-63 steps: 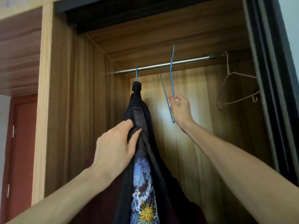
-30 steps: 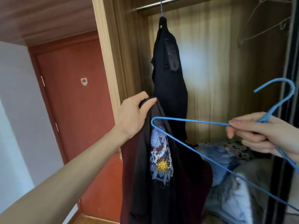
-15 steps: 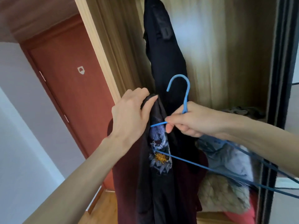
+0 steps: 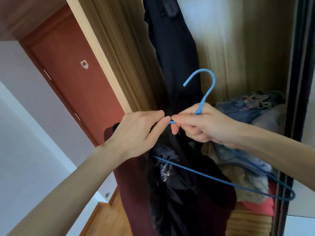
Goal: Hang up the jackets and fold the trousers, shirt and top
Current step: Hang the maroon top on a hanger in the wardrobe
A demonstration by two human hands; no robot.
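My right hand (image 4: 202,125) grips a blue wire hanger (image 4: 221,180) at its neck, hook pointing up. My left hand (image 4: 138,133) pinches the collar of a dark maroon jacket (image 4: 179,201) with a black lining and a printed patch, holding it up beside the hanger's left tip. My two hands almost touch. The hanger's lower bar crosses in front of the jacket. Behind them a black jacket (image 4: 173,53) hangs inside the wardrobe; its hanger and the rail are out of frame.
The open wardrobe has a wooden side panel (image 4: 122,53) at left and a dark sliding-door frame (image 4: 296,82) at right. A pile of clothes and bedding (image 4: 247,116) lies on its floor. A red-brown door (image 4: 76,79) stands left of the wardrobe.
The view has tilted down from the rail. My right hand brought the blue hanger from the rail to the maroon jacket's collar, and its tip now meets my left fingers.
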